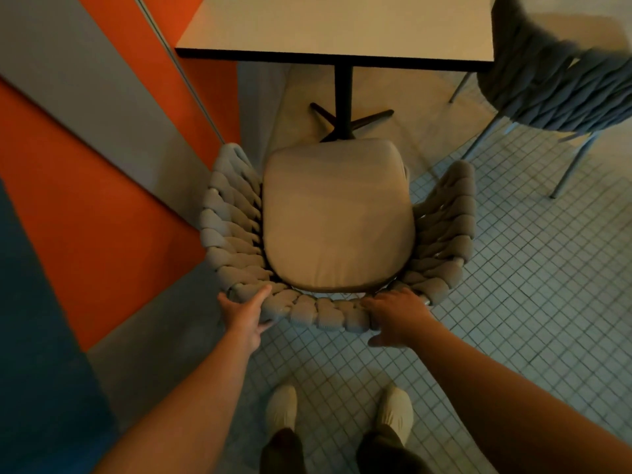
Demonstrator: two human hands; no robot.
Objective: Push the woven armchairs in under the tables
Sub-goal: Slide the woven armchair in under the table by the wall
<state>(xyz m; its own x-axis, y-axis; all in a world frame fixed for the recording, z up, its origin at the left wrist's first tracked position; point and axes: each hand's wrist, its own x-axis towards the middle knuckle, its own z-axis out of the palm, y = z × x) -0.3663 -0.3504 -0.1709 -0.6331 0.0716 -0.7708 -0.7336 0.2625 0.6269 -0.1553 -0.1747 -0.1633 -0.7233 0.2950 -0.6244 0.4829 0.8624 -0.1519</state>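
A grey woven armchair (232, 230) with a beige seat cushion (335, 213) stands right below me, facing a square light-topped table (342, 25) on a black pedestal. The cushion's front edge sits near the pedestal foot, short of the table's edge. My left hand (244, 316) grips the left end of the woven backrest, thumb on top. My right hand (398, 314) rests over the right part of the backrest, fingers curled over the top and thumb apart beneath.
A second woven armchair (561, 83) with metal legs stands at the table's right side. An orange and grey wall (102, 165) runs close along the left. The floor is small white tiles (513, 302). My two feet (338, 412) stand behind the chair.
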